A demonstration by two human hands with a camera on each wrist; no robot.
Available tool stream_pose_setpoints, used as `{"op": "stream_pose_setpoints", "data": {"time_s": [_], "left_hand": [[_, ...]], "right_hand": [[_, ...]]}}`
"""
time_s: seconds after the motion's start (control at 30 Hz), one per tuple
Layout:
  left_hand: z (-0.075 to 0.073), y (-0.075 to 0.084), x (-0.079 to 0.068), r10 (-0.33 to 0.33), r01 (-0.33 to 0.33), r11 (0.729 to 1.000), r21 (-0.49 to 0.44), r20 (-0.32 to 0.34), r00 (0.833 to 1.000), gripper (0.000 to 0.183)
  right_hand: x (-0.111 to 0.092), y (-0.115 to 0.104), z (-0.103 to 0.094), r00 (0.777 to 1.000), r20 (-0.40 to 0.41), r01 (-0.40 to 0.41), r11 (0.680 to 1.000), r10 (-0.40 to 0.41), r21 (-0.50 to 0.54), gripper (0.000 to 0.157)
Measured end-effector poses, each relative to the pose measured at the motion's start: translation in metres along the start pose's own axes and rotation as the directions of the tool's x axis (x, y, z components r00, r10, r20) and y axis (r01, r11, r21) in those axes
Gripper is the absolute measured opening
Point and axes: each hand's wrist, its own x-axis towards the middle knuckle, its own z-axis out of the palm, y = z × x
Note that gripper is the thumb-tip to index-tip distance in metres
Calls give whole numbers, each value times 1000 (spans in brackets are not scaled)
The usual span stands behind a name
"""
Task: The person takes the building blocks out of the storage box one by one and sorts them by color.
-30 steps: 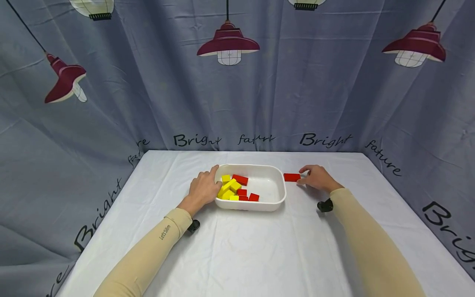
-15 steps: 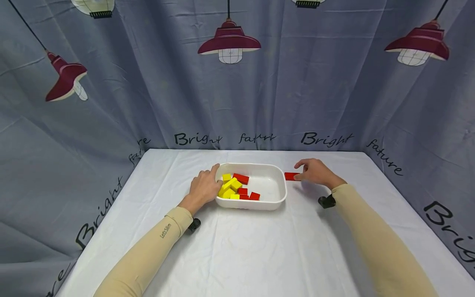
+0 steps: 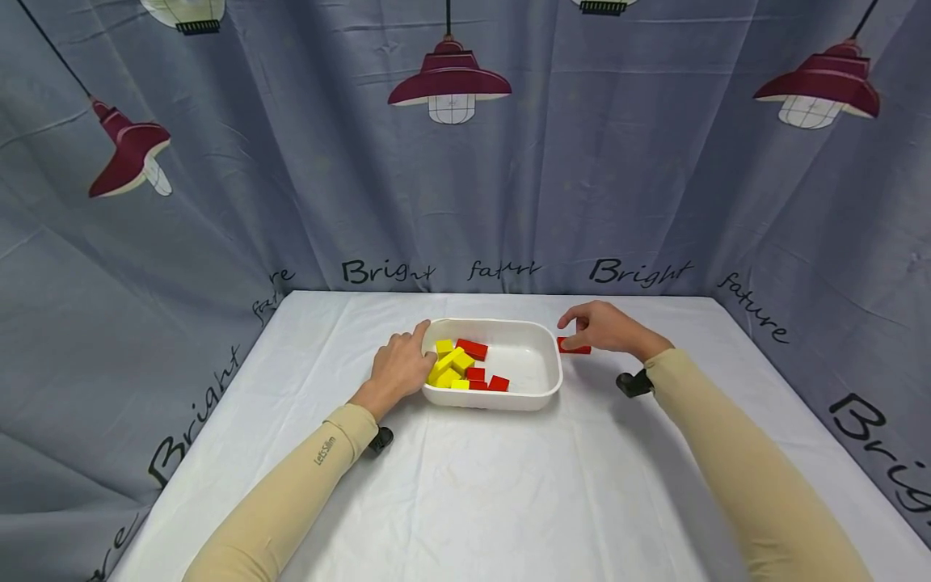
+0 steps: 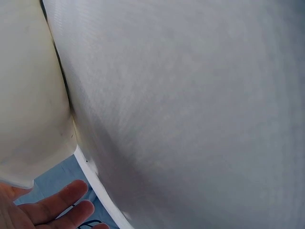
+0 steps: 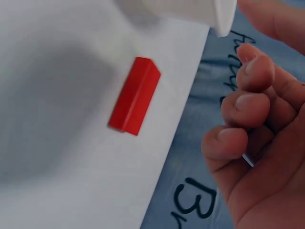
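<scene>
A white plastic tray (image 3: 531, 400) stands on the table. My left hand (image 3: 396, 368) holds its left end, thumb over the rim; in the left wrist view some fingers (image 4: 57, 198) extend beyond the tray wall. Yellow blocks (image 3: 462, 365) and red blocks (image 3: 473, 350) lie mostly in the tray's left half. Outside the right end lies a long red block (image 5: 133, 98). Above it hovers my right hand (image 3: 614, 327), thumb and index finger apart. In the right wrist view that hand's fingers are bent, with nothing between them, and apart from the block.
A white cloth covers the table (image 3: 480, 485). Behind it hangs a grey-blue curtain (image 3: 567, 178) printed with lamps and lettering. Each wrist carries a small black camera, such as the one on the right (image 3: 633, 383).
My right hand has moved left and up over the long red block, from its right end toward the tray. The left hand and tray stay put; the whole view shifted slightly.
</scene>
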Motion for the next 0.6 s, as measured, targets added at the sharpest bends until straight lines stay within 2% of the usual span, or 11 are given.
{"op": "stream_pose_setpoints", "data": {"time_s": [0.33, 0.6], "left_hand": [[0, 0, 2, -4, 4, 1000, -6, -2, 1000, 65], [0, 1, 0, -14, 15, 1000, -10, 5, 1000, 65]], "right_hand": [[6, -24, -2, 993, 111, 44, 997, -50, 58, 36], [13, -44, 2, 968, 230, 78, 993, -98, 94, 33]]}}
